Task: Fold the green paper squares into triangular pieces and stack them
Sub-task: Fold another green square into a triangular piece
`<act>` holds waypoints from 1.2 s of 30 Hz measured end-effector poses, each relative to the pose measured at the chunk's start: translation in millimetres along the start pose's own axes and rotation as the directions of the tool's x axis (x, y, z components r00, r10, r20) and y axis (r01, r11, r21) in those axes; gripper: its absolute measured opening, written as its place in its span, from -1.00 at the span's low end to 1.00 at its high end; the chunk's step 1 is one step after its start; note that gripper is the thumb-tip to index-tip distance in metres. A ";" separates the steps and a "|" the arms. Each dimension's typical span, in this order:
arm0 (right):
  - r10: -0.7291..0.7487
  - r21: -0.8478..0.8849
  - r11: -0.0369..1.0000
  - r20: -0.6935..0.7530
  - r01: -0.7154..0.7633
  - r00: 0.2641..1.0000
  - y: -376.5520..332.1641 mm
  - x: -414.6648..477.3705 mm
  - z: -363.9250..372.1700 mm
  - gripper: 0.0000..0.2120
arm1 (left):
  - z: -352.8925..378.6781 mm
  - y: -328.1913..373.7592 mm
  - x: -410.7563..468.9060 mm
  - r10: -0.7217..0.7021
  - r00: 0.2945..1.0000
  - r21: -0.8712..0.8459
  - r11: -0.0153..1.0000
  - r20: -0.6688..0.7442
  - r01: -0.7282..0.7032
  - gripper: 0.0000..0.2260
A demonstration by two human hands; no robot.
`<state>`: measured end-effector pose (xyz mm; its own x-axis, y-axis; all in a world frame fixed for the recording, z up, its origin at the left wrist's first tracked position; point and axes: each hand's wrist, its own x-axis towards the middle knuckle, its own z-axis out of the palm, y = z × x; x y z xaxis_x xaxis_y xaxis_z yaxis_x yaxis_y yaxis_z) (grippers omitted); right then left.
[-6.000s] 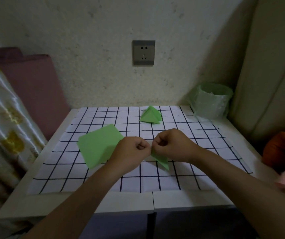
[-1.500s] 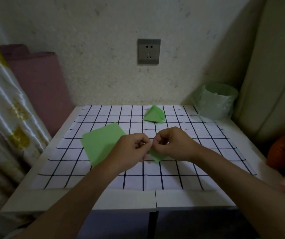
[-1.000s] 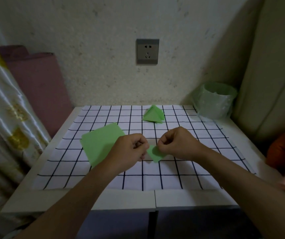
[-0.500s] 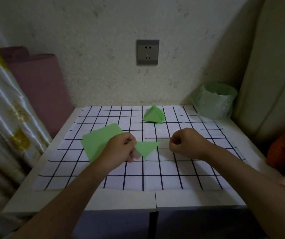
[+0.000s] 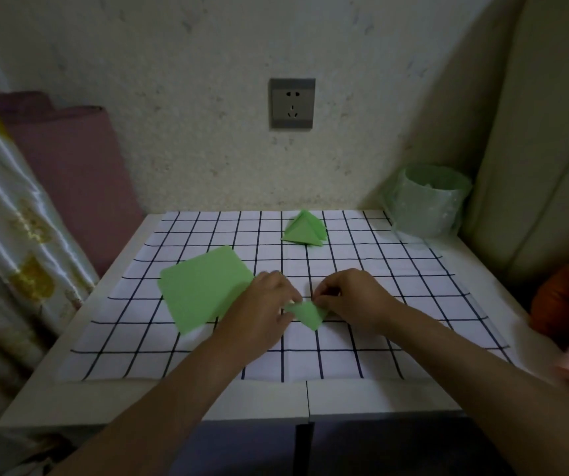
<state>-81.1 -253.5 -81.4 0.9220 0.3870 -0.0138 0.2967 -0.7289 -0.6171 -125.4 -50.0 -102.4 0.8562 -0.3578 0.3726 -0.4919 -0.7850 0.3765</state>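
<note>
Green triangle [image 5: 308, 315] between 2 pinching hands [image 5: 263, 305] [image 5: 353, 297]

A matt finish is shown by the small folded triangle of green paper [image 5: 308, 315] at centre and the flat square green paper sheets [image 5: 204, 290] beside it. The white black-gridded cloth [image 5: 362, 269] is creased; the pale plastered wall [image 5: 207, 97] is rough; the patterned curtain [image 5: 1, 207] at left is glossy.
</note>
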 end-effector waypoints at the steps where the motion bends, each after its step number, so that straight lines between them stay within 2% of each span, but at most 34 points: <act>1: -0.029 -0.039 0.999 -0.022 0.028 0.999 1.6 -0.1 2.1 -0.93 | 2.5 -1.4 -1.2 0.079 0.996 0.014 0.997 0.047 -0.080 -0.80; 3: -0.103 -0.162 0.983 -0.061 0.092 0.993 6.4 -0.8 6.8 -0.91 | 6.9 -1.7 -5.5 0.158 0.978 0.053 0.985 0.140 -0.166 -0.69; 5: -0.242 -0.326 0.926 -0.120 0.192 0.963 8.8 -3.6 10.3 -0.89 | 6.8 -0.4 -9.6 0.164 0.972 0.050 0.983 0.169 -0.175 -0.66; 7: -0.418 -0.505 0.807 -0.120 0.307 0.901 11.0 -7.4 13.2 -0.87 | 2.1 2.7 -13.5 0.164 0.971 0.047 0.984 0.173 -0.174 -0.69; 9: -0.496 -0.610 0.696 -0.028 0.378 0.868 8.4 -17.5 17.9 -0.81 | -3.0 6.4 -18.5 0.158 0.968 0.065 0.983 0.196 -0.174 -0.68; 10: -0.494 -0.617 0.681 0.011 0.395 0.869 7.3 -24.4 22.1 -0.77 | -4.8 7.3 -21.2 0.147 0.967 0.076 0.983 0.210 -0.166 -0.67; 14: -0.378 -0.518 0.784 0.037 0.341 0.925 9.5 -47.3 30.5 -0.56 | -2.9 8.7 -30.5 0.103 0.968 0.137 0.981 0.228 -0.137 -0.59; 18: -0.254 -0.451 0.848 0.114 0.278 0.960 9.0 -52.8 26.3 -0.52 | -4.2 12.7 -38.3 0.035 0.958 0.168 0.982 0.285 -0.085 -0.51; 21: -0.206 -0.443 0.866 0.105 0.231 0.973 6.0 -55.1 26.6 -0.50 | -7.4 15.8 -41.6 0.018 0.948 0.176 0.981 0.319 -0.077 -0.51; 29: -0.149 -0.545 0.819 0.102 0.181 0.984 -3.6 -57.9 22.6 -0.44 | -10.2 18.9 -43.9 -0.002 0.929 0.203 0.976 0.371 -0.079 -0.52; 33: -0.140 -0.619 0.769 0.081 0.160 0.987 -4.1 -60.2 22.0 -0.24 | -9.2 19.1 -42.8 -0.021 0.916 0.254 0.963 0.400 -0.089 -0.49; 36: -0.143 -0.616 0.773 0.066 0.153 0.988 -1.5 -61.5 20.3 -0.28 | -9.6 19.5 -39.0 -0.027 0.928 0.225 0.973 0.371 -0.061 -0.49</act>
<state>-143.3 -264.7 -95.6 0.8516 0.5237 0.0229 0.5237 -0.8519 0.0051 -169.9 -46.5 -101.4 0.8668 -0.4982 0.0209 -0.4952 -0.8552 0.1529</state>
